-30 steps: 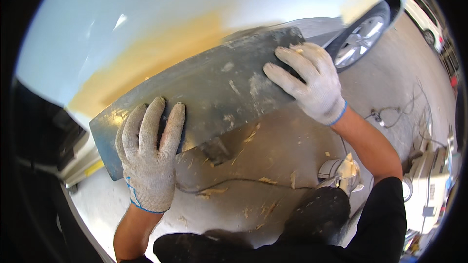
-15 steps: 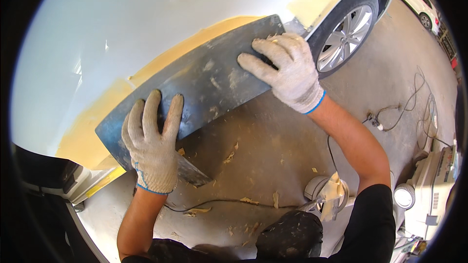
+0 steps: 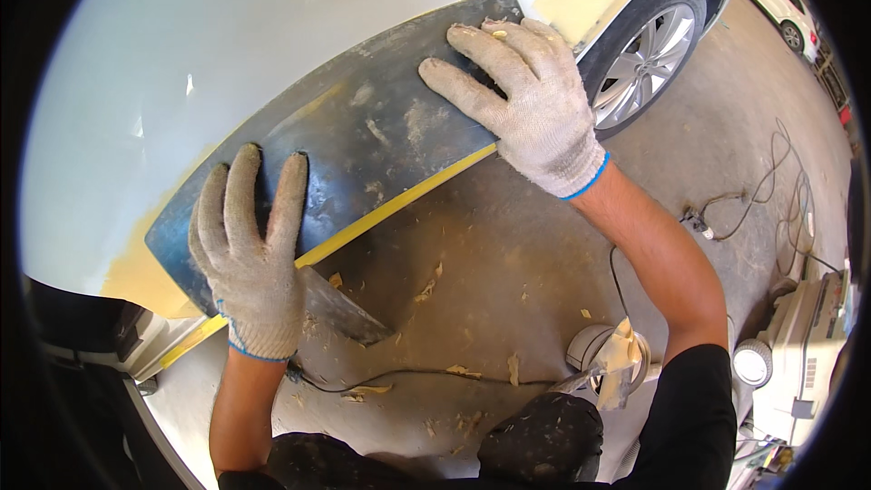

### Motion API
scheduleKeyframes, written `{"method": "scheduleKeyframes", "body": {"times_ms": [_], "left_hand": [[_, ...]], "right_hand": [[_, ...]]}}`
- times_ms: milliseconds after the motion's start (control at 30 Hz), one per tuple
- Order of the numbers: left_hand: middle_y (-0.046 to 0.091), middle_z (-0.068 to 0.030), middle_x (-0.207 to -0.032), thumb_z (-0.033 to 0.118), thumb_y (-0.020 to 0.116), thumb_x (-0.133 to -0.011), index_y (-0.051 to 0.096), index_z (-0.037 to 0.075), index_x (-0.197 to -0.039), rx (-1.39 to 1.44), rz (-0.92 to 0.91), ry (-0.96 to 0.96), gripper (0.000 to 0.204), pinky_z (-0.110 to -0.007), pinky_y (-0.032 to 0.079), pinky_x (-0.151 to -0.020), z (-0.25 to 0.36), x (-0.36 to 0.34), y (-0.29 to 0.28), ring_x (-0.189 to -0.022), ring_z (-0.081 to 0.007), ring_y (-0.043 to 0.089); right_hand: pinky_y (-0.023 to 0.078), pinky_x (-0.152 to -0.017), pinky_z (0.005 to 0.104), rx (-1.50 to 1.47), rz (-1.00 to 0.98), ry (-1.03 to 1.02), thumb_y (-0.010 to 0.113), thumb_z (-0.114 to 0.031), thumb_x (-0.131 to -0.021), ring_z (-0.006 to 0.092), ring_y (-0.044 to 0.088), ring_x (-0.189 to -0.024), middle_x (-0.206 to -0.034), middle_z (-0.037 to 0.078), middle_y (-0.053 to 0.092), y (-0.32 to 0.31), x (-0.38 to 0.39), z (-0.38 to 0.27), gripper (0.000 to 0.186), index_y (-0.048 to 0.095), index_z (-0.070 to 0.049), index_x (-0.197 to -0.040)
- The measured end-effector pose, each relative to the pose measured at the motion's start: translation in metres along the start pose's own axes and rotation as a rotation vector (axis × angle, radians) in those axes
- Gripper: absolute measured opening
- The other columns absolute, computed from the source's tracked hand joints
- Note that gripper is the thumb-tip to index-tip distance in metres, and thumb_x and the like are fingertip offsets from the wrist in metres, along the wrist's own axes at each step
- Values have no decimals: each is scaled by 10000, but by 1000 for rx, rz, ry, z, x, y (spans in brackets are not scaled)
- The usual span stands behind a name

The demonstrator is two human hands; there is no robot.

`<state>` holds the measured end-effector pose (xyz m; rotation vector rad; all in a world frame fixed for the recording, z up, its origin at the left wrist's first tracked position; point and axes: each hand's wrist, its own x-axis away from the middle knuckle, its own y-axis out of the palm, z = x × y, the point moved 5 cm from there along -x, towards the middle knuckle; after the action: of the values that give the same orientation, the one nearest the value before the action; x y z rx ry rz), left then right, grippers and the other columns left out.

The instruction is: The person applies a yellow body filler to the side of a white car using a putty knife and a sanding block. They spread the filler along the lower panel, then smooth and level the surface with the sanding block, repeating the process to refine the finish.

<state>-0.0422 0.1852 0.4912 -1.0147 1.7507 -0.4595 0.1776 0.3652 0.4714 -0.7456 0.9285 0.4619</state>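
Note:
A long, scuffed, dark panel [image 3: 363,172] with a curved top edge lies against a pale car door [image 3: 145,100], over a beige patch [image 3: 136,281] and above a yellow strip [image 3: 408,195]. My left hand [image 3: 249,254], in a knitted glove, holds the panel's left part, fingers spread across its face and thumb hidden. My right hand [image 3: 531,104], gloved alike, holds the right end with fingers spread near its top edge. A dark flat piece [image 3: 349,313] sticks out below, near my left hand.
A car wheel [image 3: 644,63] is right of the panel. On the floor [image 3: 463,254] lie scraps, cables [image 3: 744,218] and a bucket [image 3: 588,343] with a tool and paper across it. A wheeled pale machine [image 3: 803,354] stands at right; a white car [image 3: 776,4] is behind.
Both hands have moved the panel up and left onto the door, covering much of the beige band. The yellow strip now shows along the panel's lower edge.

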Motion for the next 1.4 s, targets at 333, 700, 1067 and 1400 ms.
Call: {"method": "scheduleKeyframes", "body": {"times_ms": [333,700,1067,1400], "left_hand": [[609,-150,-1576,-133,627,-823,684,139,-1513,157,-113,9,744,-514,425,-1226,-4,26,-18,-1458,-400,547],[592,-136,-1589,-156,710,-772,674,162,-1514,18,-10,27,808,-522,461,-1225,-29,39,12,-1462,-406,533],[618,-143,-1566,-186,633,-780,684,175,-1511,121,-20,49,817,-530,465,-1216,-22,27,-25,-1455,-411,555],[661,-50,-1492,24,721,-874,768,353,-1380,28,40,28,605,-464,494,-1093,-10,45,32,-1315,-340,581]], "right_hand": [[529,-1054,440,-110,-87,9,695,-215,-878,255,637,-1172,-1288,52,684,-18,10,-28,403,766,-242,-1273],[504,-1040,491,-76,46,29,705,-242,-862,263,624,-1176,-1296,30,669,13,5,-44,443,744,-283,-1302],[545,-1005,456,-33,20,1,697,-212,-838,253,631,-1130,-1272,32,683,-20,-6,-33,440,795,-260,-1265],[525,-1035,482,-103,-56,46,702,-136,-808,281,580,-1186,-1346,28,645,18,34,-48,543,793,-315,-1313]]}}
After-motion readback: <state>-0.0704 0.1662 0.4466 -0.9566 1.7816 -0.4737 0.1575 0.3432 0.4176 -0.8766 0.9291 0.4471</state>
